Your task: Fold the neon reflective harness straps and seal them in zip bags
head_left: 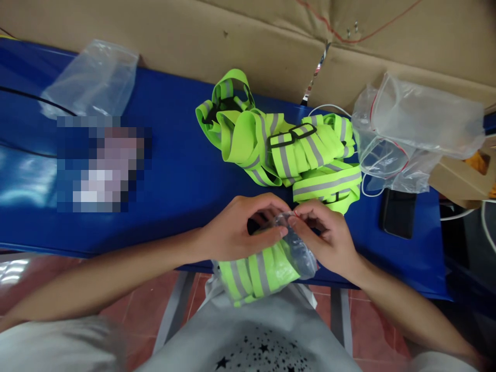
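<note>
A clear zip bag (304,253) with a folded neon-yellow reflective strap (259,274) inside lies over the table's front edge, close to my body. My left hand (248,227) pinches the bag's top edge between thumb and fingers. On the same edge, just to the right, my right hand (329,235) pinches the red zip line. The two sets of fingertips almost meet. Beyond my hands rests a heap of neon-yellow reflective straps (287,150) with grey stripes and black buckles. Some of my fingers are hidden behind the bag.
Several clear bags (426,119) lie at the right, near white cords and a dark phone (399,213). A cardboard box (463,178) stands at the far right. Another clear bag (96,77) and a blurred-out object (108,170) are on the blue table (166,155) at left.
</note>
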Available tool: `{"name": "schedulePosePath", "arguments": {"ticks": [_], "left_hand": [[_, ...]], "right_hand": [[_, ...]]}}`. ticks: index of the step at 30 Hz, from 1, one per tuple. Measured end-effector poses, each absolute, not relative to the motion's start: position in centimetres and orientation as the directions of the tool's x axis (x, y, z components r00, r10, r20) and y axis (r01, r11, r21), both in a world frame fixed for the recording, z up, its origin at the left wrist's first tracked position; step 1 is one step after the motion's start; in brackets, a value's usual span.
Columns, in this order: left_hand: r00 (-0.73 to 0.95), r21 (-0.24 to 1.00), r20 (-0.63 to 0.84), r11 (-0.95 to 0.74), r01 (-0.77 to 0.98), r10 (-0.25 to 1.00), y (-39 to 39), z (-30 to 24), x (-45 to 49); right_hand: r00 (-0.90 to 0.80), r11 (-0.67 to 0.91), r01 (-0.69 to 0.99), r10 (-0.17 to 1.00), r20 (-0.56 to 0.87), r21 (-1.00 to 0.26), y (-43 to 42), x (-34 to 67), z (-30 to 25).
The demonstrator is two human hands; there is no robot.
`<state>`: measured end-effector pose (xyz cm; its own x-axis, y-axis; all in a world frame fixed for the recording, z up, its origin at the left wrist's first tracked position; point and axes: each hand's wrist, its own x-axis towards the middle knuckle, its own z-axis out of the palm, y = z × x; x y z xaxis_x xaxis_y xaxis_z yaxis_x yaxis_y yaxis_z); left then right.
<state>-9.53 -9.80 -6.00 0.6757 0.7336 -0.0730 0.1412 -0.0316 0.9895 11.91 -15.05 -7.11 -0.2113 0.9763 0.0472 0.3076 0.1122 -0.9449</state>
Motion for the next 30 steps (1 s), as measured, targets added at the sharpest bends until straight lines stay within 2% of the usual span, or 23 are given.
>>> {"name": "schedulePosePath", "arguments": {"ticks": [7,11,16,22,26,30], "left_hand": [[0.716,0.971,-0.176,-0.003,0.241,0.675,-9.7,-6.5,-9.4],[0.711,0.973,-0.167,-0.003,0.232,0.683,-9.7,-6.4,-9.5],[0.659,0.975,-0.137,-0.017,0.222,0.740,-9.6,-6.4,-9.7],[0.658,0.970,-0.106,-0.068,0.234,0.745,-9.5,-6.6,-9.8],[0.623,0.975,-0.071,-0.076,0.207,0.779,-9.5,-6.7,-9.9],[0.659,0.984,-0.055,-0.072,0.164,0.750,-9.4,-6.5,-10.1]], "right_hand": [[-0.246,0.164,0.371,0.966,0.074,-0.914,-15.2,12.2,-7.1],[-0.247,0.162,0.354,0.966,0.075,-0.921,-15.1,12.2,-6.9],[-0.218,0.101,0.360,0.976,0.021,-0.928,-15.1,12.4,-6.9],[-0.254,0.048,0.376,0.966,-0.053,-0.925,-15.1,12.7,-6.9],[-0.229,0.068,0.376,0.973,-0.022,-0.924,-15.0,12.8,-6.9],[-0.253,0.179,0.415,0.964,0.075,-0.892,-15.5,13.3,-6.7]]}}
